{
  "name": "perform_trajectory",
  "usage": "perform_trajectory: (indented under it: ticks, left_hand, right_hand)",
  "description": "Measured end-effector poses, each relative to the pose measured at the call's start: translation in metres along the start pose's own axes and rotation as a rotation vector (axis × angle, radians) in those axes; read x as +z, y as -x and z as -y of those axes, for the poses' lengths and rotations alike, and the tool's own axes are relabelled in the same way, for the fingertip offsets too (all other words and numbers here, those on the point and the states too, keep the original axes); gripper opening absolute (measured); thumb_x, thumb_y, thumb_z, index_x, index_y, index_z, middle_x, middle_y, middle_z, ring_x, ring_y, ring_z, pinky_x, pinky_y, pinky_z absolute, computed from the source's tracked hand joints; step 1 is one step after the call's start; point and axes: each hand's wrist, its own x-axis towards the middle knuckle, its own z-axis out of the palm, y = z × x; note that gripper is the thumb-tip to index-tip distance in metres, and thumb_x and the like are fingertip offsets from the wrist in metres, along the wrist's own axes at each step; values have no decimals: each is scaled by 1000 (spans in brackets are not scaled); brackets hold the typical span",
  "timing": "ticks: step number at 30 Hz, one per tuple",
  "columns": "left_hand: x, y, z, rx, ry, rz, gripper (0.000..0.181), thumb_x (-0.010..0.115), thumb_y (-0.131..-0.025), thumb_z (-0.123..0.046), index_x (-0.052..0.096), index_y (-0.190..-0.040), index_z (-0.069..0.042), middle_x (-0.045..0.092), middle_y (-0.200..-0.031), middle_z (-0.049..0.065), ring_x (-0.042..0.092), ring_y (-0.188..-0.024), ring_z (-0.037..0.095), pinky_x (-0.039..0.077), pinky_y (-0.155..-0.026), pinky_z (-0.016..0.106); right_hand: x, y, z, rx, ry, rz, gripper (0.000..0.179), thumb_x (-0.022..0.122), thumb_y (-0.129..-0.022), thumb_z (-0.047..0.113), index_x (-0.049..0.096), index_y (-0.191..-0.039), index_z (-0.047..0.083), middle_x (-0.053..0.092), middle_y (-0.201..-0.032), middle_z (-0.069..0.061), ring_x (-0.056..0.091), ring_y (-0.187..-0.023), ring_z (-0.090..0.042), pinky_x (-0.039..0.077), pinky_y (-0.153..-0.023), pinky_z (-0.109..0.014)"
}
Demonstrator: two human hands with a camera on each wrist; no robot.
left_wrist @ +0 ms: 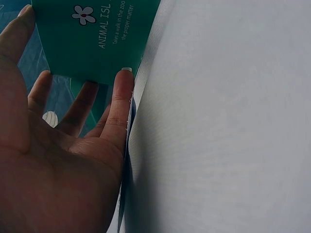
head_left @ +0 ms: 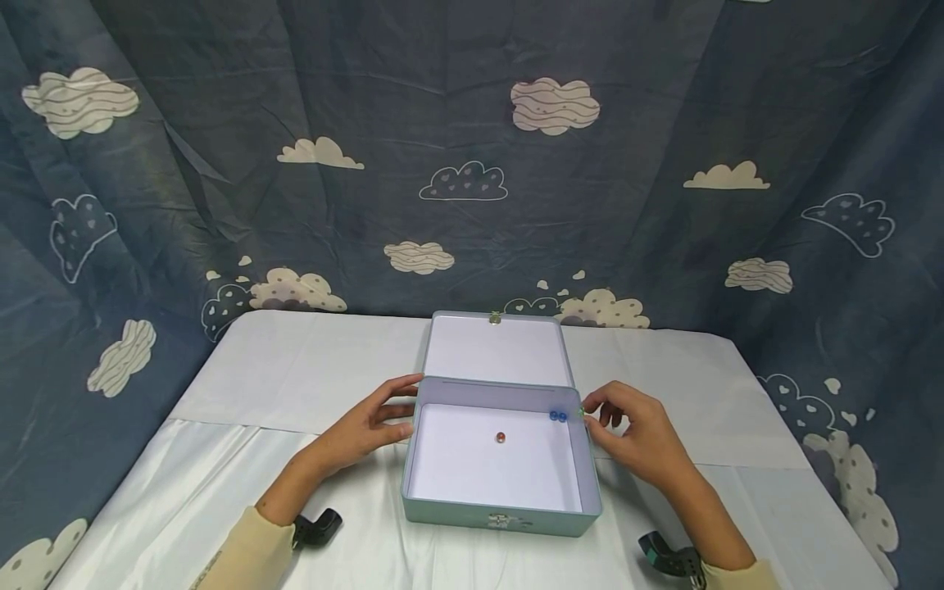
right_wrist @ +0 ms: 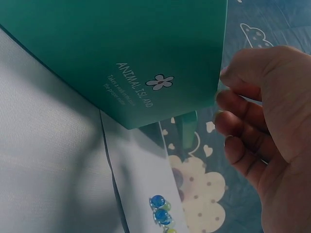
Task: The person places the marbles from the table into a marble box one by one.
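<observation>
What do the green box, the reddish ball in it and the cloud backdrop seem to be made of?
Green box: probably painted metal, satin finish, going by its smooth, thin walls and metallic-looking clasp. Reddish ball: perhaps glass or plastic; shiny, but too small to tell. Cloud backdrop: matte printed fabric, judging by its folds.

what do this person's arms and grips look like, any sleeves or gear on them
The left sleeve and right sleeve are pale yellow-beige; the left bears a faint, unreadable marking. The left wrist device and right wrist device are black, the right one with a small green patch. The left grip and right grip are bare, with no gloves or cables showing.
</observation>
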Motion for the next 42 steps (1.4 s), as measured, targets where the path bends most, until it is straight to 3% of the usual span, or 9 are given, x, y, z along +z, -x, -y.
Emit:
perform_trajectory:
  ticks: [13, 22, 31, 42]
  left_hand:
    - [1, 2, -2, 0, 2, 2, 72, 68, -106, -17, 31, -167, -28, 37, -165, 15, 47, -146, 43, 53, -105, 36]
    - [1, 1, 1, 2, 10, 8, 73, 67, -106, -14, 30, -167, -25, 35, -165, 17, 46, -147, 44, 54, -105, 38]
    - [1, 1, 1, 1, 1, 8, 73, 67, -106, -13, 30, -167, -26, 35, -166, 16, 46, -147, 43, 54, -105, 39]
    - [-1, 1, 0, 2, -17, 5, 73, 68, -106, -15, 31, -167, -28, 38, -164, 16, 47, -147, 42, 51, -107, 32]
  right_hand:
    - [0, 1, -8, 0, 14, -18, 31, 85, -83, -4, 74, -103, 17, 68, -94, 8, 61, -75, -12, 54, -66, -25]
    - [-2, 3, -21, 16, 49, -35, 25, 84, -84, -6, 75, -103, 9, 68, -93, 5, 60, -74, -13, 54, -65, -26]
    - [-4, 10, -39, 127, 123, -61, 25, 80, -85, -6, 75, -106, 7, 70, -101, -6, 58, -75, -17, 52, -65, -27]
    - [-2, 16, -65, 212, 179, -63, 25, 76, -87, -3, 75, -110, 4, 69, -109, -10, 57, -75, -18, 49, -64, -27]
